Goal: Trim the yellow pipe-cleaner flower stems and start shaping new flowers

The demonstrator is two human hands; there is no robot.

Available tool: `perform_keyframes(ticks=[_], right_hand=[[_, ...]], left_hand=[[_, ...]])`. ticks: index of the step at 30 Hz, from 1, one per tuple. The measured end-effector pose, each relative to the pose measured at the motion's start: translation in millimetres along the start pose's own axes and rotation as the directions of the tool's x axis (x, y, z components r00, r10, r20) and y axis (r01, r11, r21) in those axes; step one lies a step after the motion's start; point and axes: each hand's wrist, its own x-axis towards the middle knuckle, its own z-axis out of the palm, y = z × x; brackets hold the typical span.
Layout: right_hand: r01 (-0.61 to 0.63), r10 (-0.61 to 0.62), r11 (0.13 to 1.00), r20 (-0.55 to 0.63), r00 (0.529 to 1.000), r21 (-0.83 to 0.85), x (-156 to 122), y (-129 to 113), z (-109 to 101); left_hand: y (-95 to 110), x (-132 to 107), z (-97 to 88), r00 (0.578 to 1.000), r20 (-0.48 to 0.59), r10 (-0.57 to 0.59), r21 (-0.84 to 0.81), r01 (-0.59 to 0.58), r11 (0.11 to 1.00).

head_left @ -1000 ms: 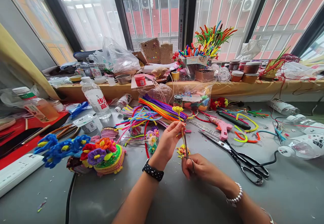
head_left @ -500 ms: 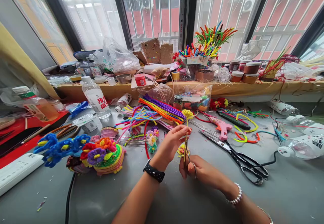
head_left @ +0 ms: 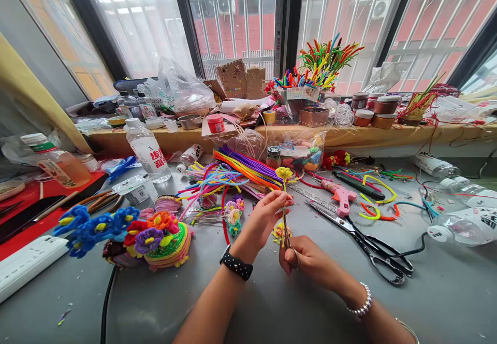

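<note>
Off past my left hand [head_left: 261, 217], at the far left of my reach, stand blue fuzzy flowers [head_left: 99, 226], and just beside them a striped round piece [head_left: 171, 251] topped with red, orange and purple blooms. Nearer, beyond my left knuckles, lies a heap of colored fuzzy stems [head_left: 248, 167]. That left hand has the yellow flower [head_left: 284, 173] by its stem, pinched between thumb and fingertips, so the bloom stands upright just above them. Below the pinch, the small scissors [head_left: 287, 239] point up along the stem, and my right hand [head_left: 305, 256] is closed around their handles (whether the blades are parted, I can't tell from here). Behind the blades sits a little pile of yellow and pink bits [head_left: 278, 231]. I'd judge this to be the trimming step, and the next move calls for a steady left pinch and tips kept clear of my fingers. Right of my right hand rest the big black-handled scissors [head_left: 373, 248], with the pink glue gun [head_left: 342, 195] beyond them.
</note>
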Motion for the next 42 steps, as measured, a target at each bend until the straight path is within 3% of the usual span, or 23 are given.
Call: perform_keyframes(ticks=[14, 22, 28, 42], right_hand=[[-0.033, 0.034, 0.999, -0.051, 0.998, 0.020, 1.8, 9.7, -0.3], [-0.014, 0.020, 0.998, 0.107, 0.994, -0.062, -2.5, -9.7, -1.5], [0.024, -0.018, 0.999, 0.142, 0.990, -0.042, -2.8, -7.9, 1.1], [0.020, -0.021, 0.999, 0.034, 0.999, 0.028, 1.4, 7.3, 3.8]], left_hand=[[2.0, 1.5, -1.3, 0.999, -0.017, 0.038, -0.118, -0.040, 0.992], [0.2, 1.0, -2.1, 1.000, -0.003, 0.018, -0.107, -0.019, 0.994], [-0.4, 1.2, -1.0, 1.000, -0.006, -0.004, -0.086, 0.004, 0.996], [3.0, 0.3, 1.2, 0.998, -0.056, 0.020, -0.088, -0.025, 0.996]])
